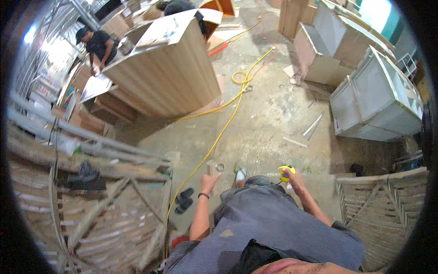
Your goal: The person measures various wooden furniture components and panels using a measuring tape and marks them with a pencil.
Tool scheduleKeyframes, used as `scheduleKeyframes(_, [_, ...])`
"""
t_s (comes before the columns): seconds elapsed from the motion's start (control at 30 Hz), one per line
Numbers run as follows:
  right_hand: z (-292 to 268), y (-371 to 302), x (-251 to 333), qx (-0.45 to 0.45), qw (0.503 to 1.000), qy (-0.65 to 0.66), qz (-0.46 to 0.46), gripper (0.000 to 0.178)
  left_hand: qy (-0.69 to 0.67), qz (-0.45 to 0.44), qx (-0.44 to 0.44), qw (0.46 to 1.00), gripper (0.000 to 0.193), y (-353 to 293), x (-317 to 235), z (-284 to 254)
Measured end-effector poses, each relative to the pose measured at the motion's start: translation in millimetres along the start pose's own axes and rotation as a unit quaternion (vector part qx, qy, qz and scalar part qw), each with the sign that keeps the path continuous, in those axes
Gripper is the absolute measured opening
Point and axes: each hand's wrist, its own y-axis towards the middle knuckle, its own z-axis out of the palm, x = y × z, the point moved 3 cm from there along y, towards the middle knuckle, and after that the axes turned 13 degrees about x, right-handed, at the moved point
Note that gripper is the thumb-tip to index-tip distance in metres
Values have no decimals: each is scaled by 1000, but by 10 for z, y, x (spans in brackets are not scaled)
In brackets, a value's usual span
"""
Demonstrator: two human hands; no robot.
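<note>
My left hand (209,183), with a dark band at the wrist, is closed around a small pale object (211,167). A round, ring-like end shows beside its fingers; blur hides what kind of thing it is. In my right hand (295,178) is a yellow tape measure (286,173), held out to the right of my body. Both hands are low in front of me, well apart, above the concrete floor (273,123). One of my feet (241,173) shows between them in light footwear.
A yellow hose (222,130) snakes over the floor, passing left of me by dark sandals (184,201). Slatted wooden gates (116,214) flank me. A large wood-grain cabinet (164,73) stands ahead left, near a person (101,45). White cabinets (369,107) stand right; loose strips (313,124) lie nearby.
</note>
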Motion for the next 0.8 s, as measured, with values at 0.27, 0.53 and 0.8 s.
scheduleKeyframes(0.27, [860,2369,1477,94,982,110,-122,33,139,-269,180,936,75,1286,1472,-242])
scheduleKeyframes(0.53, [666,4700,3375,176,967,-79,-165,41,124,-297,154,934,78,3687,-84,-682])
scheduleKeyframes(0.8, [-201,6870,4291,74,976,186,-80,30,111,-59,69,990,80,7596,-3304,-454])
